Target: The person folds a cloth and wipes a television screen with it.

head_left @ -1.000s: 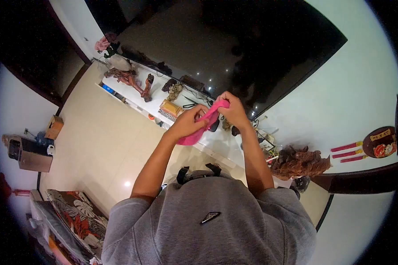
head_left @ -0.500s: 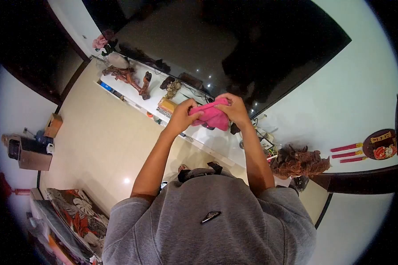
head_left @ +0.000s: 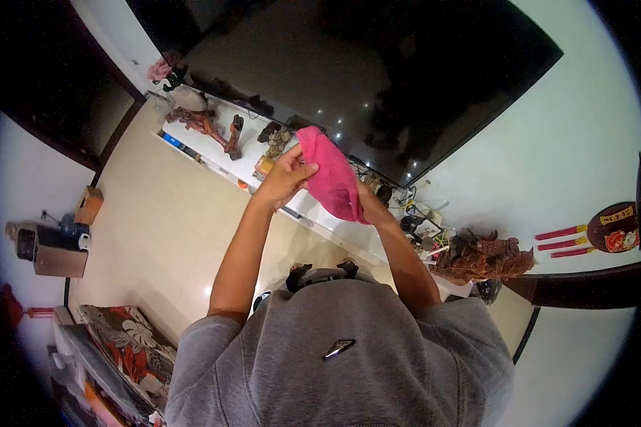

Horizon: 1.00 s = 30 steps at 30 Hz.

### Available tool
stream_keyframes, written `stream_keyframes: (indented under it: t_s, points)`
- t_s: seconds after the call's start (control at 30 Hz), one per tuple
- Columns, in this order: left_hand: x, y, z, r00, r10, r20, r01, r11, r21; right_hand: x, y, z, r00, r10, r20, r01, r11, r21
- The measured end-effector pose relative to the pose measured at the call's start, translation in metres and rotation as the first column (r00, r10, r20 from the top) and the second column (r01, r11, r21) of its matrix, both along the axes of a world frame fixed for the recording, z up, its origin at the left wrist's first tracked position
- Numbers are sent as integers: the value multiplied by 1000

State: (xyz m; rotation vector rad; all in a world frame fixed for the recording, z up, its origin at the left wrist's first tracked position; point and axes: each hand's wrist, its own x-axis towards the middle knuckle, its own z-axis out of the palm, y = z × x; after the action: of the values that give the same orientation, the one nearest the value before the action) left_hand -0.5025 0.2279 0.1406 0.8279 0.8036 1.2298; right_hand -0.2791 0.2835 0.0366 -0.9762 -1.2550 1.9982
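A pink cloth (head_left: 331, 178) hangs stretched between my two hands, over the white cabinet. My left hand (head_left: 286, 178) pinches its left edge, with the thumb lying on top of the fabric. At the cloth's lower right edge is my right hand (head_left: 370, 205); its fingers are mostly hidden behind the cloth, which it holds. Just left of my left hand, a yellow box (head_left: 264, 166) is partly covered on the cabinet top.
The long white cabinet (head_left: 253, 146) runs below a large dark television screen (head_left: 320, 64). On it stand a branching wood piece (head_left: 205, 129), a knobbly ornament (head_left: 278, 142) and a carved brown root (head_left: 484, 257). A patterned cushion (head_left: 135, 341) lies lower left.
The bunched cloth is now spread wider and slants down to the right. My right hand has moved lower, mostly behind the fabric, while my left hand still grips the left edge.
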Motion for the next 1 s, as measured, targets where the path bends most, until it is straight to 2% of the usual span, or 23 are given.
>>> stream_keyframes:
  t_s: [0.03, 0.07, 0.1, 0.13, 0.17, 0.2, 0.23, 0.3, 0.33, 0.4, 0.43, 0.47, 0.53, 0.6, 0.67, 0.77, 0.8, 0.9, 1.0]
  points:
    - [-2, 1, -5, 1000, -8, -6, 8, 1000, 23, -1, -6, 7, 990, 83, -118, -99, 987, -130]
    - [-7, 3, -13, 1000, -16, -14, 17, 999, 48, 5, 0, 3, 987, 145, -66, -155, 967, -201]
    - [-12, 4, -19, 999, -24, -22, 25, 997, 73, 3, 2, 6, 994, 75, -81, -67, 993, 94]
    - [-16, 2, -22, 998, -37, -51, 40, 997, 68, -1, 1, 20, 993, 11, -115, 34, 926, 377]
    - [-18, 1, -27, 988, 10, -157, 0, 998, 63, -5, 1, 36, 909, -16, -416, 86, 985, 151]
    - [-19, -1, -34, 964, 55, -261, -41, 997, 62, -10, 0, 57, 739, -105, -666, 64, 994, -85]
    - [-20, -4, -37, 927, 100, -362, -82, 994, 65, -9, 1, 65, 782, -101, -616, 79, 995, -62]
    - [-23, -10, -39, 947, 87, -308, -111, 992, -63, -3, 4, 71, 857, -95, -506, 105, 994, -10]
    - [-25, -12, -39, 956, 82, -281, -121, 985, -126, -3, 9, 49, 965, -77, -251, 113, 985, 134]
    - [-37, -12, -40, 932, 58, -358, -110, 986, -128, 1, 15, 24, 998, -43, -36, 51, 964, 260]
    - [-44, -11, -42, 917, 49, -396, -109, 986, -128, 6, 17, 19, 996, -54, -65, 65, 982, 180]
    - [-50, -8, -50, 916, 132, -380, -191, 974, -123, 11, 20, 14, 993, -72, -92, 81, 992, 97]
    - [-57, -7, -63, 891, 290, -350, -350, 929, -121, 8, 16, 28, 989, -96, -113, 106, 991, 81]
    - [-62, -12, -64, 853, 345, -391, -432, 888, -157, 8, 19, 28, 996, -61, -72, 69, 990, 122]
    - [-59, -18, -55, 832, 404, -380, -498, 846, -191, 7, 20, 23, 969, -135, -207, 151, 986, 65]
    - [-73, -19, -75, 861, 414, -295, -474, 864, -169, 0, 20, 30, 883, -293, -368, 322, 947, 18]
    - [-76, -20, -75, 835, 397, -380, -494, 846, -202, -2, 20, 31, 840, -350, -416, 386, 923, 3]
    - [-79, -17, -84, 868, 376, -325, -408, 912, -34, -2, 24, 33, 859, -324, -396, 340, 940, -32]
    - [-66, -12, -74, 837, 484, -257, -467, 875, 125, -6, 21, 44, 867, -311, -390, 336, 942, -4]
